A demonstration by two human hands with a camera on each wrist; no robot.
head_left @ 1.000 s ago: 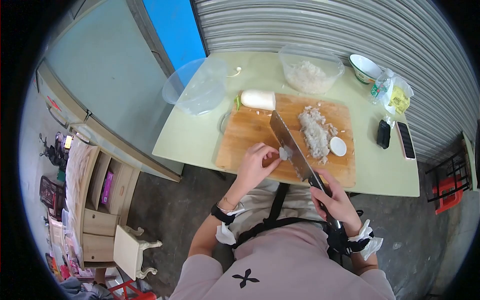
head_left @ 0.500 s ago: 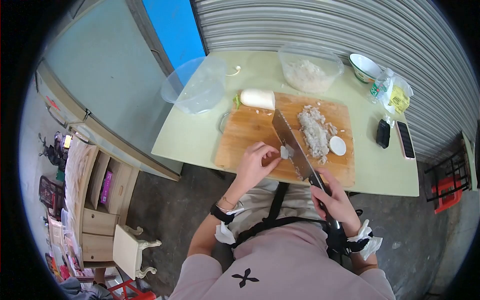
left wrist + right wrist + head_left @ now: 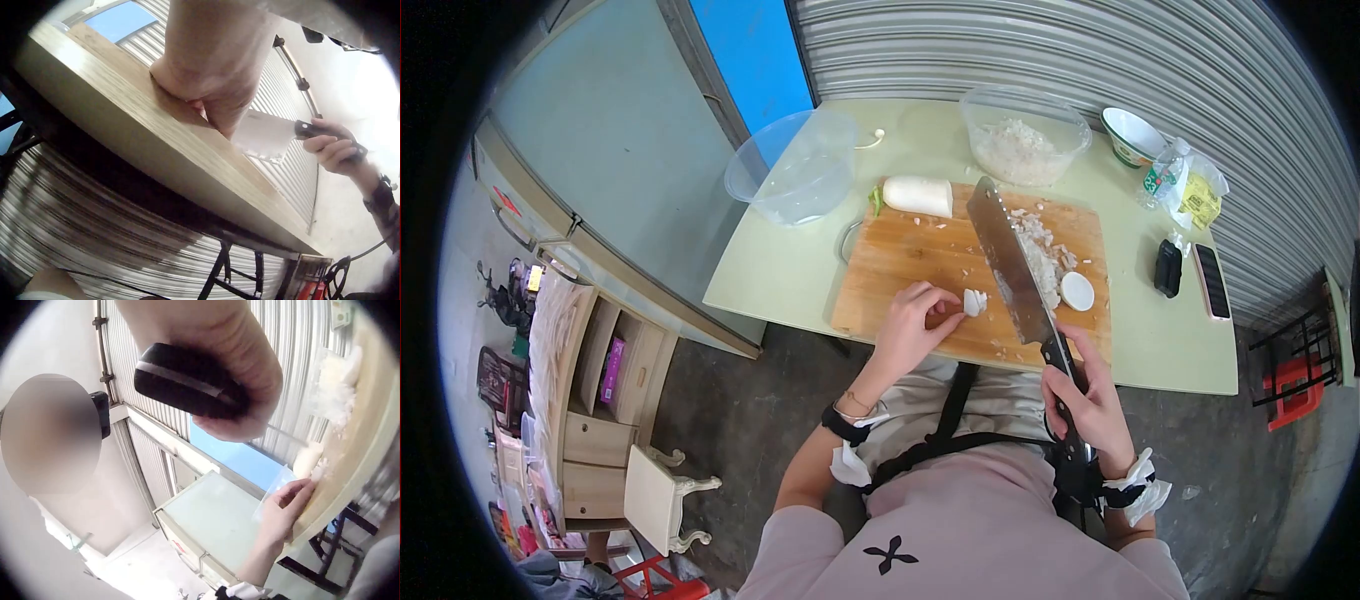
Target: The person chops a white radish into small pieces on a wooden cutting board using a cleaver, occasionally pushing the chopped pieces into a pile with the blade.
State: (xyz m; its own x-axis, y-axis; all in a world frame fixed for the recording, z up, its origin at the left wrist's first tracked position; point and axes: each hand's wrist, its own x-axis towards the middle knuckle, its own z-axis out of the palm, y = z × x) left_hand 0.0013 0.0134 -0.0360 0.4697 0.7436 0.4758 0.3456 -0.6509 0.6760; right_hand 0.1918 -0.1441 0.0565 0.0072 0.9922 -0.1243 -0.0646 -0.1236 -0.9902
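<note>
My right hand [image 3: 1090, 400] grips the black handle of a cleaver [image 3: 1010, 265], its blade held above the cutting board [image 3: 900, 262] between the small white piece and the chopped pile. With curled fingers and thumb my left hand [image 3: 908, 335] pinches the small white piece [image 3: 974, 302] near the board's front edge. The chopped white pile [image 3: 1040, 255] lies to the right, with a small white dish [image 3: 1077, 291] beside it. A thick white radish-like piece [image 3: 918, 196] lies at the board's back left. In the right wrist view the cleaver handle [image 3: 187, 381] sits in my right hand.
Behind the board stands a clear tub of white shreds [image 3: 1022, 150]; an empty clear bowl [image 3: 800, 170] is at the left. A patterned bowl [image 3: 1132, 137], bottle [image 3: 1164, 172], black object [image 3: 1168, 268] and phone [image 3: 1212, 280] are at the right. A stool [image 3: 662, 500] stands lower left.
The cleaver has moved right and away from the small white piece, its blade now partly over the chopped pile. My left hand has stayed in place.
</note>
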